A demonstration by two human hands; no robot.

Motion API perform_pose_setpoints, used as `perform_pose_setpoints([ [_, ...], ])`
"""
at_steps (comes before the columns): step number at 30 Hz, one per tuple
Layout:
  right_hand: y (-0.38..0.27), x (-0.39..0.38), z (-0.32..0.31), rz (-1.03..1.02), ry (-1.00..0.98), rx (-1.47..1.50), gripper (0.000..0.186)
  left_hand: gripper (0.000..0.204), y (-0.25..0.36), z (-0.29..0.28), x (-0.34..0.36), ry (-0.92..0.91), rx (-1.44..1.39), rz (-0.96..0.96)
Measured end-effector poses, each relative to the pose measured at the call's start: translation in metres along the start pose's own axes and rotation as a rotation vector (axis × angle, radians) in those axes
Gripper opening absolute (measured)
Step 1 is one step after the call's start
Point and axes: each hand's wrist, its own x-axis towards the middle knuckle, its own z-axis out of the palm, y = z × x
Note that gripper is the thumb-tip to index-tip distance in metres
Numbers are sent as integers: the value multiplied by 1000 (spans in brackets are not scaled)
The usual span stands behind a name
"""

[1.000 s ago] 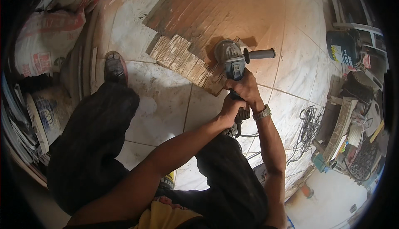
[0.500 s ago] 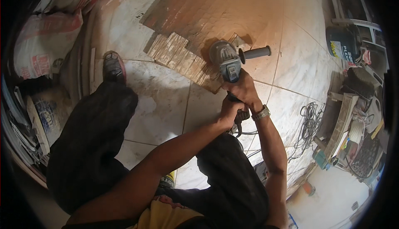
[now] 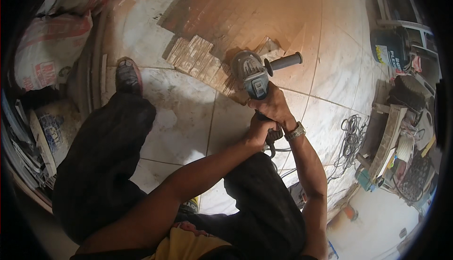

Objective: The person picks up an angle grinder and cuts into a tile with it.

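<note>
An angle grinder [image 3: 257, 83] is held in both my hands over the near edge of a ribbed, stepped panel of narrow strips [image 3: 200, 57]. My right hand [image 3: 276, 105], with a watch at the wrist, wraps round the grinder's body just behind its head. Behind it, my left hand [image 3: 260, 130] is closed on the rear of the body, near the cord. The grey side handle [image 3: 285, 62] sticks out to the right, with no hand on it. The grinder's guard hides the disc, so contact with the panel cannot be made out. Reddish-brown dust covers much of the panel's far part.
Dusty pale floor tiles [image 3: 177, 113] surround the panel. A coiled black cable [image 3: 351, 139] lies at right, beside a wooden piece [image 3: 388, 139] and clutter. A dark bucket [image 3: 390, 47] stands far right. Filled sacks [image 3: 52, 47] and stacked boards [image 3: 45, 139] line the left. My shoe [image 3: 128, 76] is left of the panel.
The grinder has shifted slightly left along the panel's near edge, and its side handle has moved with it. Both my hands keep their grip.
</note>
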Motion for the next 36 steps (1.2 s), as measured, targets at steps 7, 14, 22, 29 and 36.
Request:
perform_pose_setpoints([
  [7, -2, 3, -6, 1, 2, 98, 56, 19, 1, -3, 7, -52, 72, 58],
  [14, 3, -4, -10, -14, -33, 36, 53, 18, -2, 6, -2, 11, -68, 11],
  [22, 6, 6, -11, 71, 62, 137, 51, 16, 12, 8, 13, -43, 28, -52],
  [29, 0, -8, -8, 83, -13, 22, 52, 18, 0, 5, -8, -55, -68, 3],
  [36, 13, -1, -1, -20, 71, 256, 55, 16, 7, 2, 6, -72, 70, 3],
])
